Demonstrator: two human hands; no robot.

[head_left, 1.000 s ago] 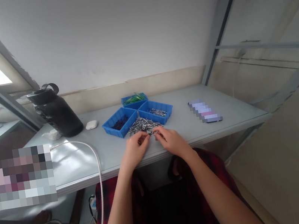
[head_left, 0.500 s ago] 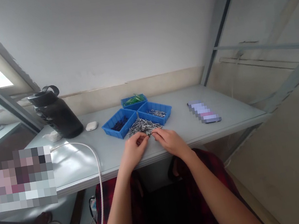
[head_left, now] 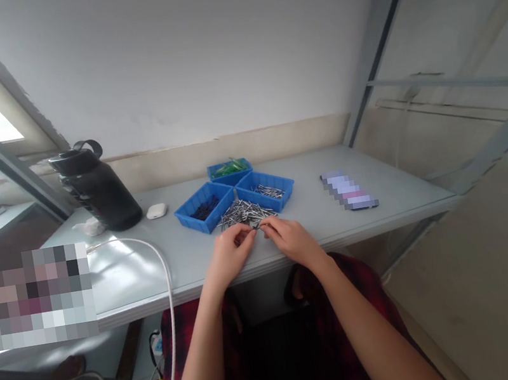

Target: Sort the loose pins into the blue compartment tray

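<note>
A small thin piece [head_left: 256, 227] is pinched between the two hands, and it looks dark. The left hand [head_left: 231, 249] has its thumb and finger pressed on one end, and the right hand [head_left: 289, 236] has the other end in the same kind of pinch. (It is so tiny that I cannot tell if it is one part or two.) I would guess the work on this piece is not done, as both hands are on it.

Just past the fingertips is a big heap of metal pins [head_left: 243, 212], lying every which way. I cannot tell if those pins are done or waiting, so how much is left is hard to say. Beyond the left hand is a blue tray [head_left: 192, 223] with dark bits [head_left: 205, 208] in it. Beyond the right hand, a second blue tray [head_left: 290, 193] has silver pins [head_left: 270, 191]. Farthest from both hands, a third blue tray [head_left: 228, 179] holds green bits [head_left: 231, 167]. All three trays have parts in them, so I think the work could go on for a good while.

Well off to the right hand's right lies a phone [head_left: 348, 190]. Far to the left hand's left are a white earbud case [head_left: 156, 211] and a big dark bottle [head_left: 100, 192].
</note>
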